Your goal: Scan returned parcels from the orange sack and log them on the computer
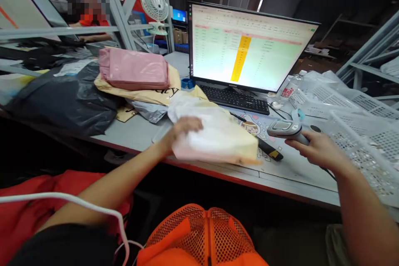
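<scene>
Package (215, 131): pale yellow mailer with a white face, on or just above the front of the worktop (131, 133); blur prevents confirming contact.
Left hand (187, 126): fingers bent over the package's left part, closed on it; thumb not visible.
Position from hand: bulk of the package lies to the right of the left hand, extending toward the scanner (283, 129).
Long axis: left to right, slanting slightly toward the front edge at its right end.
Nearer hand: left, in contact; right hand (314, 143) stands apart, beyond the package's right end.
Right hand grip: fingers wrapped around the scanner's handle, scanner head angled leftward.
Baskets: white, perforated; rear basket (318, 91) and front basket (346, 129) at right. Contents seen only through mesh, not identifiable.
Bottle (288, 91): upright, beside the rear basket; fill level not legible.
Left-side parcels: pink parcel (134, 68) atop a yellow mailer (146, 95); dark bag (68, 95) farther left. All contents concealed.
Behind package: keyboard (237, 99), then lit monitor (249, 45) showing a table.
Background: fan (154, 2) by the metal frame; co-worker (93, 16) in orange beyond.
</scene>
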Available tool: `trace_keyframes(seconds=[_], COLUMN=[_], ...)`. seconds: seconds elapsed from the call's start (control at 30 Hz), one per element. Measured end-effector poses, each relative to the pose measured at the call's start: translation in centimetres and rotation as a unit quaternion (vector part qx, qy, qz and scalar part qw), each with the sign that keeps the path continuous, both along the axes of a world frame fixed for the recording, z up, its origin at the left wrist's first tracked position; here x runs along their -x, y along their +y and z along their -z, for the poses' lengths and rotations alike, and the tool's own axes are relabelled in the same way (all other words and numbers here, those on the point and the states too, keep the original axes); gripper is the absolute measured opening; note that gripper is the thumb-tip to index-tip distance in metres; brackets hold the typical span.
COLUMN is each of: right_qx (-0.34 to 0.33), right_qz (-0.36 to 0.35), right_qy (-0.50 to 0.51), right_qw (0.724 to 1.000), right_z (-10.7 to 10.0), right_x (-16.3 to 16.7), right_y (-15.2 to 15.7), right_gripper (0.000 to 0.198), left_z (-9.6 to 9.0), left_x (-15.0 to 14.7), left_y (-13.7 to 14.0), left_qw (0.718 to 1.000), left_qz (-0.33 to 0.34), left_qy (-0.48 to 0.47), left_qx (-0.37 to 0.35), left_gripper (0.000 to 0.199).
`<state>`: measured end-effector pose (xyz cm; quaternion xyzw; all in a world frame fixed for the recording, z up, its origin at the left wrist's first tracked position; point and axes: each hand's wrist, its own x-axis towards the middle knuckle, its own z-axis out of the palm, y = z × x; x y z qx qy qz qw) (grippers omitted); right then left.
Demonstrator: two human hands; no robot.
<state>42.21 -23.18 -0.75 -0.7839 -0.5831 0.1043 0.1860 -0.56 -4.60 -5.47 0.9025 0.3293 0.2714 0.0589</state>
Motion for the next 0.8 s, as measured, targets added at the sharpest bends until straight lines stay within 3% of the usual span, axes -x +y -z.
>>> trace_keyframes(seconds=[0.07,0.1,0.17,0.23,0.33,0.4,0.47,0.53,0.6,0.7,0.8], right_qx=[0.004,0.006,0.012,0.014,0.006,0.000,-0.003,-0.016,-0.037,-0.046,-0.046], right_qz=[0.000,0.003,0.002,-0.008,-0.028,-0.043,-0.056,-0.069,-0.089,-0.125,-0.152], right_qy=[-0.003,-0.003,-0.005,-0.012,-0.029,-0.036,-0.040,-0.038,-0.030,-0.027,-0.038], right_qw=[1.000,1.000,1.000,1.000,0.999,0.998,0.998,0.997,0.995,0.991,0.987], right_z=[0.1,0.1,-0.2,-0.6,-1.4,-2.0,-2.6,-3.4,-4.2,-4.9,-5.0], right_x=[-0.6,-0.8,-1.0,-0.9,-0.5,0.0,0.7,1.6,2.6,3.8,4.5], right_y=[0.0,0.0,0.4,0.9,1.7,2.3,3.0,3.6,4.1,4.2,3.8], right_gripper=[0.056,0.057,0.059,0.059,0.058,0.057,0.055,0.053,0.053,0.052,0.047], left_z=[3.5,4.5,4.8,3.0,-1.6,-4.2,-5.2,-4.3,-2.1,1.7,4.0], left_x=[1.6,2.5,4.2,5.4,5.9,4.6,1.9,-1.7,-5.1,-7.5,-6.8], left_y=[-0.7,-0.8,-0.9,-1.1,-1.7,-1.9,-1.8,-1.3,-0.6,0.2,0.4], left_qw=[0.985,0.975,0.963,0.961,0.948,0.943,0.965,0.996,0.998,0.995,0.991], left_qz=[0.152,0.192,0.208,0.176,0.181,0.195,0.151,0.026,-0.057,-0.026,0.055], left_qy=[0.076,0.113,0.172,0.209,0.227,0.200,0.131,0.037,0.032,0.097,0.119], left_qx=[-0.002,-0.012,-0.007,0.035,0.133,0.180,0.168,0.078,0.014,0.010,-0.007], left_gripper=[0.027,0.032,0.053,0.078,0.113,0.107,0.084,0.070,0.069,0.062,0.061])
